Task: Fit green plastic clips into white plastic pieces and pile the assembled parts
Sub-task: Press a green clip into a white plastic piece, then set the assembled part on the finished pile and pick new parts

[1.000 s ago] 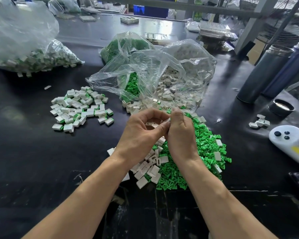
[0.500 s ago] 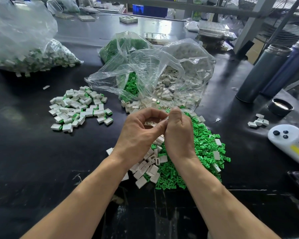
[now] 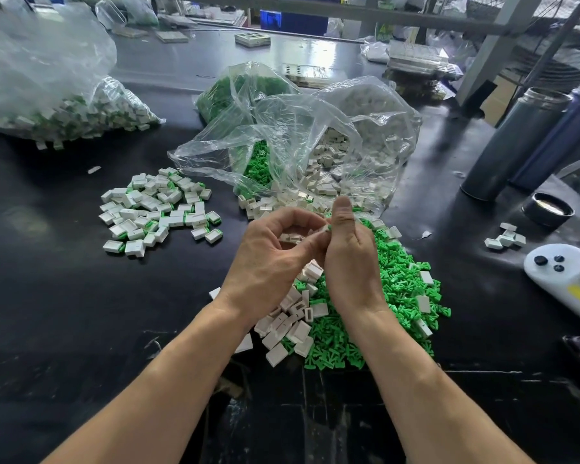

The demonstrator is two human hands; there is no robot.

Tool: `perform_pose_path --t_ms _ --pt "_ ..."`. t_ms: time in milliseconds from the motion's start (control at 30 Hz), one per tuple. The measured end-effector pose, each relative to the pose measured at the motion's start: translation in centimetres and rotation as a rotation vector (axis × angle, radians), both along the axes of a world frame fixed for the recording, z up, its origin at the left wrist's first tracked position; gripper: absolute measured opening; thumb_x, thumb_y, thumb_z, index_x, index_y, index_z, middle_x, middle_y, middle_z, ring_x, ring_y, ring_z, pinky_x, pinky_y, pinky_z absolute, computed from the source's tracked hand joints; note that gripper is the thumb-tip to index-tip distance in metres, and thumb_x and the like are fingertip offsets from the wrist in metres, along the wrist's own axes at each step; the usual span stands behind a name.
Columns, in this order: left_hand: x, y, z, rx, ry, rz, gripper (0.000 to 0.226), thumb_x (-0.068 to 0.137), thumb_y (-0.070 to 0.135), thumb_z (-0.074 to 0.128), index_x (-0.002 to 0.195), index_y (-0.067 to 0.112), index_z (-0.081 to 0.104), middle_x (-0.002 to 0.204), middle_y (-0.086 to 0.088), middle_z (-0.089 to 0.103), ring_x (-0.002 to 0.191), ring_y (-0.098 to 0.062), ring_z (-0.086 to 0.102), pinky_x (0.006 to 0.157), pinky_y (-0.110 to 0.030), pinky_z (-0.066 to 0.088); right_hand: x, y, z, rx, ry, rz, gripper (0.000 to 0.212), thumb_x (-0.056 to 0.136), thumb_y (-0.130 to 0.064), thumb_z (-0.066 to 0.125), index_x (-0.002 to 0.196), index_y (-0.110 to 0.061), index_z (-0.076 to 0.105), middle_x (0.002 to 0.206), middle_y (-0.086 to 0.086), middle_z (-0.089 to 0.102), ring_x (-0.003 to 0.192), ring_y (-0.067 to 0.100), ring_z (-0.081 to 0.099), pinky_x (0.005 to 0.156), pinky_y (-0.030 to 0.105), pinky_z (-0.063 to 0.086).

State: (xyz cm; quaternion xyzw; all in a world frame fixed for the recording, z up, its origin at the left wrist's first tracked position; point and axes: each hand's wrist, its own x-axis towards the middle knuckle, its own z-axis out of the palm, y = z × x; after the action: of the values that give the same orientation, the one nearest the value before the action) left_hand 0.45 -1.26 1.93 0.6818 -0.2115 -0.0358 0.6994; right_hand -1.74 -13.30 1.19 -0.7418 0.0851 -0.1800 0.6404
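Above the loose heap at the middle of the black table [image 3: 47,313], we see the left hand [image 3: 268,262] and right hand [image 3: 350,259] meeting. The left hand's curled fingers hold a white piece [image 3: 290,237], a small pale rectangular shell, while the right hand's thumb and fingers pinch a green clip [image 3: 329,227], of which only a sliver shows at the thumb. We cannot tell whether the clip is seated yet, since the fingers hide the joint.

Beneath the hands lie the green clips [image 3: 399,283], bright and T-shaped, with loose white pieces [image 3: 292,316] mixed along their left edge. To the left, well apart, sits the pile of assembled parts [image 3: 158,209], white blocks with green edges.

Behind the hands an open clear bag [image 3: 315,135] spills more white and green parts. A larger bag [image 3: 57,105] holds finished parts at far left. Two metal flasks [image 3: 516,142] stand at right, near a black lid [image 3: 548,209] and a white controller [image 3: 563,272].
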Motion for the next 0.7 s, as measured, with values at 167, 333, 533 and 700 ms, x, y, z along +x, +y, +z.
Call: perform_pose_path --t_ms 167,333,533,700 --pt "0.7 0.7 0.1 0.004 -0.012 0.088 0.011 0.09 0.015 0.076 0.1 0.011 0.073 0.094 -0.005 0.074 0.086 -0.02 0.069 0.082 -0.032 0.058 -0.2 -1.7 0.3 -0.031 -0.057 0.011 0.043 0.108 -0.047 0.049 0.085 -0.017 0.07 0.077 0.004 0.069 0.062 0.009 0.054 0.059 0.03 0.042" --pt "0.8 0.9 -0.1 0.016 -0.023 0.111 0.011 0.09 0.013 0.076 0.099 0.011 0.073 0.086 0.003 0.074 0.077 -0.004 0.067 0.071 -0.018 0.053 -0.4 -2.2 0.3 -0.097 -0.119 0.102 0.009 0.099 -0.029 0.071 0.101 -0.021 0.073 0.09 -0.003 0.074 0.078 0.013 0.066 0.068 0.024 0.054" --pt "0.6 0.9 -0.4 0.098 -0.067 0.128 0.023 0.086 0.018 0.081 0.106 0.015 0.07 0.091 0.001 0.074 0.082 -0.018 0.071 0.072 -0.026 0.059 -0.4 -2.1 0.3 -0.096 -0.066 0.072 0.005 0.099 -0.025 0.071 0.098 -0.022 0.074 0.092 -0.006 0.078 0.089 0.01 0.073 0.079 0.025 0.057" --pt "0.6 1.0 -0.5 0.22 -0.181 0.185 0.017 0.087 0.025 0.082 0.099 0.024 0.071 0.087 0.008 0.071 0.073 -0.007 0.064 0.064 -0.017 0.053 -0.3 -1.9 0.2 -0.111 -0.021 0.032 0.009 0.101 -0.024 0.068 0.096 -0.018 0.073 0.092 -0.001 0.078 0.088 0.015 0.073 0.078 0.028 0.058"
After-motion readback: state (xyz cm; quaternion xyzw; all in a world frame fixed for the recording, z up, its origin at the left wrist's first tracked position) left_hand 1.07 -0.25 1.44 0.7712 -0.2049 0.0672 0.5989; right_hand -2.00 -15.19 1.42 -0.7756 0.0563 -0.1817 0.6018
